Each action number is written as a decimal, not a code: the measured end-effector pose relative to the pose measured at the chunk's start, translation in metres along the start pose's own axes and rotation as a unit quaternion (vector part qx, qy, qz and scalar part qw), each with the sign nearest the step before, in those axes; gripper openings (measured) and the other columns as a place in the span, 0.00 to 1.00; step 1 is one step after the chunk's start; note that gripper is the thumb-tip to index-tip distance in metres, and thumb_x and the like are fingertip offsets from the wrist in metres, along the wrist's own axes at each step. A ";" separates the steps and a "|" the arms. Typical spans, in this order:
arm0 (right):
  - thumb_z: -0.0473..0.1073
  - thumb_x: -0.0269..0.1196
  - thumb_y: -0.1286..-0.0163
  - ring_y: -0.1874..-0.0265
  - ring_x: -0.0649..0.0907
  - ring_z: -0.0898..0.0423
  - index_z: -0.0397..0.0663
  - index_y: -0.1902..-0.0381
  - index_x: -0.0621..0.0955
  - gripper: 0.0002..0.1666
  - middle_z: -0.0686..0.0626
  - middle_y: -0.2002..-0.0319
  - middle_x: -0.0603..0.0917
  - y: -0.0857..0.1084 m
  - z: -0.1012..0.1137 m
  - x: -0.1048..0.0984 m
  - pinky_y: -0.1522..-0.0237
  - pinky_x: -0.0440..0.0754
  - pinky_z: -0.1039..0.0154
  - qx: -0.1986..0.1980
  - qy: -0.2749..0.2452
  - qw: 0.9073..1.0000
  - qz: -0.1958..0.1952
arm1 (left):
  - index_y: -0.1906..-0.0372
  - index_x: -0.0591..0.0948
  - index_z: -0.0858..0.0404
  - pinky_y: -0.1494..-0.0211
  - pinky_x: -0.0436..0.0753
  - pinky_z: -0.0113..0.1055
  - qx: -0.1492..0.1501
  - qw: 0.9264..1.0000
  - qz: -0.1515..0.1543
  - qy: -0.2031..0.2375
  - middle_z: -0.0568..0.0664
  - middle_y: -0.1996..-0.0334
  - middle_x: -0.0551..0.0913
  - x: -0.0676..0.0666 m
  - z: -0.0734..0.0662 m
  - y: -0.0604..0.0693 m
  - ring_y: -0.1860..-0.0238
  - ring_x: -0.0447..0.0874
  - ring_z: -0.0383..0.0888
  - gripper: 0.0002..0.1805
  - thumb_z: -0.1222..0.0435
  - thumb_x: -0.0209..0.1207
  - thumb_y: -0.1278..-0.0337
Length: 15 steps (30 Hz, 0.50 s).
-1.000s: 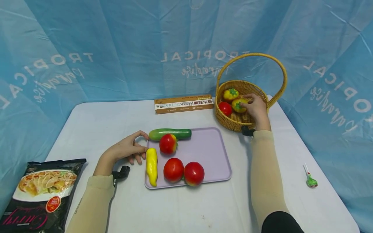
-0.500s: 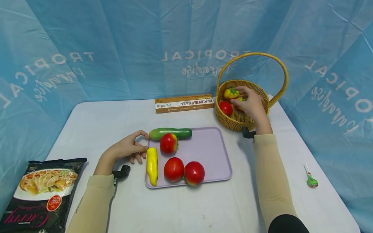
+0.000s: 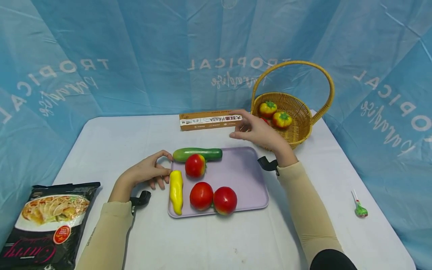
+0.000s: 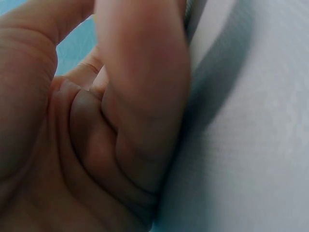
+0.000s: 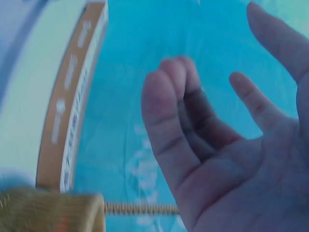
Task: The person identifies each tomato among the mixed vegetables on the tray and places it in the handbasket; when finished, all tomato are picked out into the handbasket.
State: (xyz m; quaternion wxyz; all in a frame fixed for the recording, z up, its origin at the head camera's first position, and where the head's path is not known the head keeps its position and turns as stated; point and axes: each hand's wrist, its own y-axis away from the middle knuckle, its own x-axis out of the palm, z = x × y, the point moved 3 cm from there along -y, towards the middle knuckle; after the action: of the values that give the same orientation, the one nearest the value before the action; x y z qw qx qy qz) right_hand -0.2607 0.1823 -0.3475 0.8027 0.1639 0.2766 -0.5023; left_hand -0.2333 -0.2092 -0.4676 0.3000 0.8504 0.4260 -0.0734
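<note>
Beige sleeves, curved black wrist mounts, black patch on right sleeve

The white tabletop carries a packet, a tray, a box, a basket and, rightmost, a lollipop.

The tray is coloured lilac. The long pepper is tinted bright yellow, the cucumber green, and the two large tomatoes red, while the smaller round fruit is shaded from red into yellow-green. The basket is woven in golden brown; the two bell peppers are patched in yellow, red and green. The brown box is crossed by a white, dark-lettered band. Pink script is seen on the black packet. The blue backdrop is printed with pale lettering.
</note>
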 end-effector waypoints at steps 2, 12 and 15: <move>0.54 0.74 0.31 0.56 0.86 0.51 0.69 0.22 0.67 0.44 0.48 0.58 0.88 -0.003 0.004 0.013 0.47 0.85 0.52 -0.016 -0.001 0.999 0.031 | 0.31 0.64 0.56 0.75 0.86 0.34 0.000 1.000 0.001 0.001 0.55 0.70 0.90 0.000 0.000 0.000 0.76 0.90 0.49 0.29 0.57 0.63 0.28; 0.53 0.75 0.31 0.63 0.88 0.48 0.70 0.20 0.64 0.47 0.47 0.63 0.90 -0.017 0.012 0.074 0.61 0.84 0.59 -0.039 0.009 0.986 0.162 | 0.31 0.64 0.57 0.76 0.86 0.34 0.002 1.000 0.002 0.003 0.55 0.70 0.91 0.000 -0.001 0.001 0.77 0.90 0.49 0.29 0.58 0.63 0.28; 0.53 0.74 0.31 0.61 0.88 0.42 0.69 0.19 0.63 0.48 0.42 0.61 0.92 -0.018 0.013 0.087 0.61 0.85 0.60 -0.037 0.007 0.979 0.202 | 0.31 0.64 0.56 0.75 0.86 0.34 0.002 1.000 0.002 -0.001 0.55 0.70 0.91 0.000 -0.002 0.001 0.77 0.90 0.50 0.29 0.58 0.63 0.28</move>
State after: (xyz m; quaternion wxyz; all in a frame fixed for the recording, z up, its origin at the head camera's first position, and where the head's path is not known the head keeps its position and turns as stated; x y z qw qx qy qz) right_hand -0.2433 0.1045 -0.3900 0.8912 0.1896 0.2616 -0.3185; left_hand -0.2332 -0.2087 -0.4660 0.2984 0.8517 0.4242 -0.0745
